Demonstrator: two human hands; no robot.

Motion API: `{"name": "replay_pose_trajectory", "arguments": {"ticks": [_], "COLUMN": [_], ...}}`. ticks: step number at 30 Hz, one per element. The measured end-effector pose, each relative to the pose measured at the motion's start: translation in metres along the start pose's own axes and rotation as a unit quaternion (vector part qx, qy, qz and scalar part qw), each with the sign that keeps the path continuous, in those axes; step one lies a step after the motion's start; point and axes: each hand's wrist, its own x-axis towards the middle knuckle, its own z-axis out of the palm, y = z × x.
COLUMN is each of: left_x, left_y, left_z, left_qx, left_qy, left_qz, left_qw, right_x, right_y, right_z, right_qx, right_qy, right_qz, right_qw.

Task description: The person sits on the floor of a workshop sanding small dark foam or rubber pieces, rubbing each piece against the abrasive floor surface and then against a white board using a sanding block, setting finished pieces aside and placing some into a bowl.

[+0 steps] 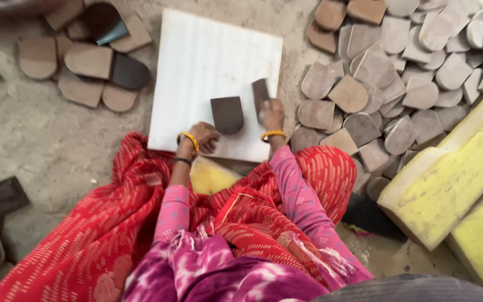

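Dark heel-shaped piece lay flat on the white slab, rounded end toward the body, just beside and up-right of the left hand, fingers resting loosely, nothing gripped. A second dark piece was clasped upright in the right hand.

Both arms wear long pink sleeves with a small dotted print. Each wrist carries a yellow bangle, and the left wrist adds a thin dark band. A red cloth with white dashes covers the lap, over a purple tie-dye top
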Motion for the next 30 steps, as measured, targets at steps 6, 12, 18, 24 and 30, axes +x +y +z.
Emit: {"name": "replay_pose_trajectory", "arguments": {"ticks": [6, 12, 18, 24, 30], "left_x": [-0.016, -0.028, 0.001, 0.003, -0.007], "left_y": [0.048, 0.092, 0.06, 0.04, 0.054], "left_z": [0.014, 0.055, 0.024, 0.012, 0.052], "left_qx": [0.3, 0.433, 0.179, -0.301, -0.46], "left_qy": [0.329, 0.258, 0.189, 0.179, 0.17], "left_qz": [0.173, 0.068, 0.045, 0.102, 0.169], "left_qw": [0.878, 0.861, 0.964, 0.931, 0.855], "right_x": [-0.004, -0.002, 0.014, 0.005, -0.07], "right_y": [0.002, -0.008, 0.004, -0.01, -0.028], "right_z": [-0.007, 0.004, 0.008, 0.011, 0.029], "right_qx": [0.136, 0.079, -0.007, -0.01, -0.178], "right_qy": [-0.013, 0.02, 0.0, 0.044, -0.033], "right_qz": [0.124, 0.081, -0.006, -0.166, -0.329], "right_qw": [0.983, 0.993, 1.0, 0.985, 0.927]}}
